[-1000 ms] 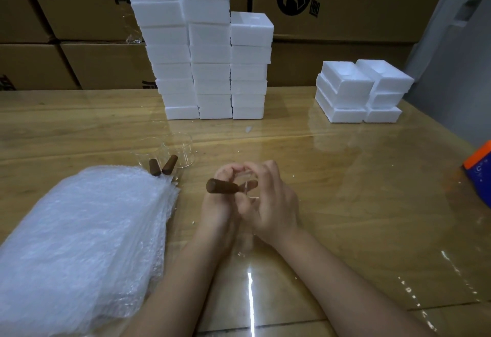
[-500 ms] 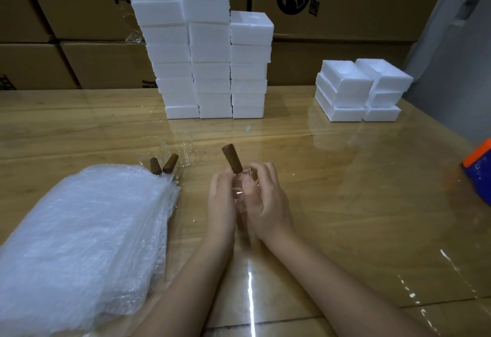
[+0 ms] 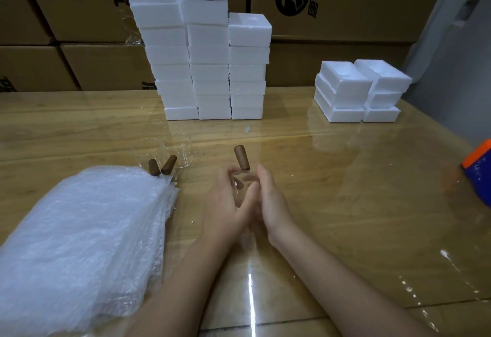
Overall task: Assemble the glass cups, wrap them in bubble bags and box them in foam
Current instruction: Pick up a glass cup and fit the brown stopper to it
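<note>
Assembly stage. Right of the bubble bags (image 3: 79, 230), the left hand (image 3: 225, 203) curls round a glass cup (image 3: 242, 183), the right hand (image 3: 273, 203) presses flat against it, and the brown handle (image 3: 241, 157) stands upright. Two more cups (image 3: 183, 154) wait behind the bags, unwrapped. Wrapping and foam boxes (image 3: 202, 70) remain.

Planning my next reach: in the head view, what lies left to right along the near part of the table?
bubble bag pile → two glass cups → left hand, holding a glass cup → right hand → orange and blue object
</note>
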### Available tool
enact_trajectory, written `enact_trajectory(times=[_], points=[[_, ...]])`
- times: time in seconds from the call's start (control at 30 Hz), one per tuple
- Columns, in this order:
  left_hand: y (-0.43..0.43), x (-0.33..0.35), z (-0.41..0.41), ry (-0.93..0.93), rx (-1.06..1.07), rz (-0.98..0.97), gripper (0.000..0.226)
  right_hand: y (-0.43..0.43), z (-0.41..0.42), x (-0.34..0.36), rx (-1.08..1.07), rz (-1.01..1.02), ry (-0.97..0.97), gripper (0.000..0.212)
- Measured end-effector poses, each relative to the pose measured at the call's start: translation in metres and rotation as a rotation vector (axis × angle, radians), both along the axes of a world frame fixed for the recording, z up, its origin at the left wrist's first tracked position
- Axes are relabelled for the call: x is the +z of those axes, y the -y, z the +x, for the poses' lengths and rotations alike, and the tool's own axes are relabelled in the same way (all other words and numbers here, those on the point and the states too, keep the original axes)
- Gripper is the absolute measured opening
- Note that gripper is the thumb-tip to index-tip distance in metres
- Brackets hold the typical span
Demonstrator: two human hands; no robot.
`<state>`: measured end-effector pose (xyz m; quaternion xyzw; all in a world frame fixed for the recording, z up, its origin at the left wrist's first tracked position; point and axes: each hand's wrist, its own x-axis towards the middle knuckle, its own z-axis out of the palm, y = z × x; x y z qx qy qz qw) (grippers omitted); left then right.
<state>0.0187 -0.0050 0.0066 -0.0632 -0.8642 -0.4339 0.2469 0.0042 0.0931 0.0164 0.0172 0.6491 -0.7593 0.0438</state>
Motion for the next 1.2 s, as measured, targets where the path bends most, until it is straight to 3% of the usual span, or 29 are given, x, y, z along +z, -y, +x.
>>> enact_trajectory(times=[0.13,0.23,0.37,0.5,0.57,0.9,1.1,1.2], points=[[-0.003,0.001,0.001,0.006,-0.057,0.198,0.037,-0.001,0.005,0.001,-0.119,0.402,-0.319,0.041],[-0.006,0.005,0.0,0.094,-0.085,0.453,0.031,-0.002,0.006,0.003,-0.16,0.676,-0.481,0.05],[-0.005,0.015,-0.002,0.494,-0.208,0.867,0.059,-0.001,0.008,0.006,-0.218,0.95,-0.677,0.065],[0.022,0.025,-0.002,0.919,-0.307,1.039,0.052,-0.006,0.011,0.01,-0.139,1.124,-0.845,0.071],[0.028,0.026,-0.001,0.991,-0.32,1.045,0.053,-0.007,0.012,0.012,-0.109,1.16,-0.87,0.071],[0.001,0.025,0.007,0.538,-0.131,0.98,0.052,-0.004,0.02,0.022,-0.174,1.133,-0.837,0.063],[0.0,0.011,0.002,0.313,-0.132,0.752,0.055,0.002,0.022,0.019,-0.203,1.049,-0.645,0.071],[0.0,0.01,0.002,0.18,-0.092,0.522,0.057,0.001,0.021,0.016,-0.159,0.962,-0.56,0.068]])
